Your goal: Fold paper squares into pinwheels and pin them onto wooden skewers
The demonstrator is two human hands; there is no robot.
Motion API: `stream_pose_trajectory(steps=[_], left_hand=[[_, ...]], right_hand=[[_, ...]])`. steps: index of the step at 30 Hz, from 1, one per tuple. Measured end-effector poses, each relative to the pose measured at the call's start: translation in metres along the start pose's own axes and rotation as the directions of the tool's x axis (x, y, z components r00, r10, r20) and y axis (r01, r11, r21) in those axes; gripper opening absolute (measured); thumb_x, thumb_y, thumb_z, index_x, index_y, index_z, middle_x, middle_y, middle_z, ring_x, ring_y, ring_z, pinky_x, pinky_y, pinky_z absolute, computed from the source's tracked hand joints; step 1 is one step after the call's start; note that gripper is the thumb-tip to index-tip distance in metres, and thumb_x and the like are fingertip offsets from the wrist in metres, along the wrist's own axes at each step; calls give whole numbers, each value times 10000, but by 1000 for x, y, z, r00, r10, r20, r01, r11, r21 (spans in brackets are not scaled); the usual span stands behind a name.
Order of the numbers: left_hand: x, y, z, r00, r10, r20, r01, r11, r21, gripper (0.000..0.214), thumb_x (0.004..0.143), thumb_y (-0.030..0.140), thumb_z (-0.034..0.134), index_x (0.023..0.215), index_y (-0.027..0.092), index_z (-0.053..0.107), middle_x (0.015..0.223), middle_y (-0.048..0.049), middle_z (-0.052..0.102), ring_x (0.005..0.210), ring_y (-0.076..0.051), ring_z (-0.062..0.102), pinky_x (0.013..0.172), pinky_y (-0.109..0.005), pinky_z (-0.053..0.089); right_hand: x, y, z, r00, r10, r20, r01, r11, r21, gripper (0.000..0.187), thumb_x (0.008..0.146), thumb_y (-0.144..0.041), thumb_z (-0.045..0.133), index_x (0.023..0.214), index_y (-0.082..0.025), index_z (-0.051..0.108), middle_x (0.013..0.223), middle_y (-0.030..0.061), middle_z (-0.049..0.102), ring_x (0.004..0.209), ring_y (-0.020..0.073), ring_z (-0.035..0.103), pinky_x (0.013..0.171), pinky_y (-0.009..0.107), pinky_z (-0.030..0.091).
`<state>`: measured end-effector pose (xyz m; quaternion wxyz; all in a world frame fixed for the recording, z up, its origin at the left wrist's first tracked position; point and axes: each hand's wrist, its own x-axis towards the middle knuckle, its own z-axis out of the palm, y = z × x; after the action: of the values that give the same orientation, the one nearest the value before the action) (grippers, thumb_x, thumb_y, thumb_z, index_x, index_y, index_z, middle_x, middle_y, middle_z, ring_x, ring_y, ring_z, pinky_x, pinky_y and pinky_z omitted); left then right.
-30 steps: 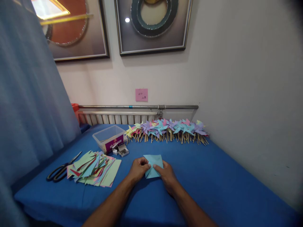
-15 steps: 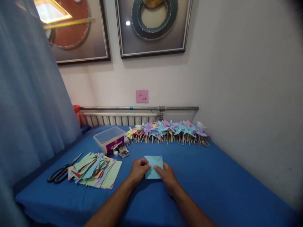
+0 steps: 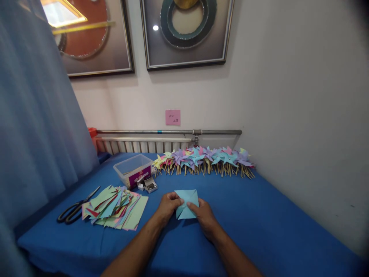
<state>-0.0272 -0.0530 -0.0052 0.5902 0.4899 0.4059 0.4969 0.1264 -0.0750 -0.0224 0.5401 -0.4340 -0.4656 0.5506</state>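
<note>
A light blue paper square, cut from its corners, lies on the blue tabletop in front of me. My left hand pinches its left corner, with the fingers curled closed. My right hand presses on the paper's lower right part with thumb and fingers together. A fanned stack of coloured cut paper squares lies to the left of my left hand.
Black scissors lie at the far left. A clear plastic box and small open pin boxes stand behind the stack. Several finished paper pinwheels on sticks line the back edge by the radiator. A curtain hangs on the left.
My hands and the blue paper stay in the same place; a flap of the paper has lifted slightly toward the middle. The view shifted down a little.
</note>
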Motion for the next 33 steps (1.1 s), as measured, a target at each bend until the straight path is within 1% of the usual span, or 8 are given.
stream_pose_trajectory(steps=[5,8,13,16,18,21,25,33], left_hand=[[2,-1,2,999,-19,-35,20,999,33,265,540,333,751,581,163,552,504,33,535,463,-88,423,501,-246,333],[2,-2,1,999,-18,-37,19,999,34,250,541,326,736,588,166,550,509,34,539,459,-87,424,499,-245,334],[4,-7,0,1000,-16,-19,18,995,97,209,564,308,710,597,159,568,509,29,546,463,-90,429,495,-239,321],[6,-11,0,999,-16,-30,20,989,146,201,568,308,700,610,155,578,502,33,535,458,-87,414,486,-239,310],[6,-12,0,1000,-14,-26,17,989,147,196,564,303,692,611,157,571,503,37,528,458,-85,407,482,-238,307],[6,-12,0,1000,-9,-16,12,989,146,191,570,292,694,613,157,565,502,44,515,460,-80,403,485,-234,311],[4,-9,0,1000,-26,10,25,993,113,184,574,279,694,603,162,554,500,49,512,454,-75,406,479,-229,311],[1,-1,2,999,-45,21,44,998,41,196,542,280,700,572,170,541,485,42,514,470,-85,412,490,-233,320]], right_hand=[[-3,-4,2,1000,-5,7,5,999,48,460,673,-441,807,1021,-152,722,809,50,753,649,188,643,624,294,497],[-4,-8,4,1000,-16,16,15,994,106,465,702,-512,786,996,-161,705,798,49,742,661,195,648,610,292,491],[-4,-14,6,1000,25,-11,-22,977,212,463,735,-616,717,899,-185,669,739,43,714,676,223,657,594,310,493],[-2,-15,5,998,57,-6,-53,960,276,407,734,-587,733,805,-200,630,676,11,671,619,189,616,586,300,487],[-2,-15,4,997,76,-20,-67,953,297,385,689,-531,794,763,-205,603,633,-22,630,572,154,573,585,283,478],[-3,-16,3,996,92,-15,-85,957,276,392,622,-462,855,763,-200,600,624,-41,609,555,131,549,583,266,461],[-4,-17,3,996,86,23,-89,976,197,436,572,-418,879,853,-197,630,663,-34,647,572,137,566,579,260,442],[-2,-7,2,1000,-1,-7,1,999,49,390,602,-407,845,844,-199,621,602,-53,599,523,127,518,545,255,408]])
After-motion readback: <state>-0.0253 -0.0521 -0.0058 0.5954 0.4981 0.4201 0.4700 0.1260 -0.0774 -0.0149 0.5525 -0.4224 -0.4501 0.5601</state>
